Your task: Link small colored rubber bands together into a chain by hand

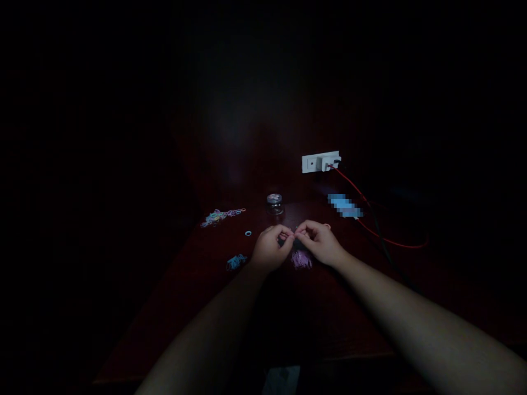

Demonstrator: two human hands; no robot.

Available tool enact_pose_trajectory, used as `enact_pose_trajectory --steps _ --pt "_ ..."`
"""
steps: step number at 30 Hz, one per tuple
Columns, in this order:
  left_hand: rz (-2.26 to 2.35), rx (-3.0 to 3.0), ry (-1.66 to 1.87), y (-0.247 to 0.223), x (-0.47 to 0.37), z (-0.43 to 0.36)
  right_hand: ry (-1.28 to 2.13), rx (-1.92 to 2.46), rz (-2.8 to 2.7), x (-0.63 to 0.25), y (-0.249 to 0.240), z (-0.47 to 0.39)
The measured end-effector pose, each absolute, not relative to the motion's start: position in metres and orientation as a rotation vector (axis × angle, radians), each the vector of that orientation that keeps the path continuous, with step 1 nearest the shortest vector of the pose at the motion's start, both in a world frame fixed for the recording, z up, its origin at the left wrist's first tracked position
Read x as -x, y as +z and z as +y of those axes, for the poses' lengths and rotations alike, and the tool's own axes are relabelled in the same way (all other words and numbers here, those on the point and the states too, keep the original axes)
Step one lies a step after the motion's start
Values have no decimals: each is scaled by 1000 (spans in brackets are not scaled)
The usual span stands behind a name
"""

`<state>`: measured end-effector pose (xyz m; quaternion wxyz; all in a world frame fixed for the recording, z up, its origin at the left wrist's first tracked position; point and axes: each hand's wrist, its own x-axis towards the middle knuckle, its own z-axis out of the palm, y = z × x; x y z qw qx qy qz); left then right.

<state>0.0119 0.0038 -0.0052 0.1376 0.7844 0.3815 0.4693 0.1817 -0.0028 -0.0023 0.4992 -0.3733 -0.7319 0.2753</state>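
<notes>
- Meeting at fingertips with bare left hand (269, 248) and bare right hand (320, 241); cannot tell whether gripping anything.
- Working just beyond loose heap of small purple elastic bands (302, 260) lying on dark-red table (197, 280).
- Seeing loose blue-band heap (235, 262) beside left wrist.
- Seeing clear round lidded jar (274, 204) farther back.

Two hands: one left hand (269, 249), one right hand (323, 244). One desk (214, 307). Three piles of bands: one mixed-colour pile (220, 217), one blue pile (236, 262), one purple pile (302, 260); the bands in each are too tangled to count. Apart from the piles, one loose blue band (248, 235) and one orange band (327, 226), partly hidden. One jar (274, 202). One wall socket (312, 163), one white plug (326, 163), one red cord (349, 179), one black cord (377, 225). One pixelated blue object (345, 205).
</notes>
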Motion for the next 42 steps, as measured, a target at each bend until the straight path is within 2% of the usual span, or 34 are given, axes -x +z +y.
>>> enact_pose_trajectory --steps 19,36,42 --pt "1109 -2218 1380 -8 -9 8 643 911 -1755 -186 -9 5" --pt "1022 -2262 1261 -5 -12 5 580 944 -1670 -187 -9 12" --pt "1064 -2196 1334 -8 -11 7 590 923 -1809 -185 -7 7"
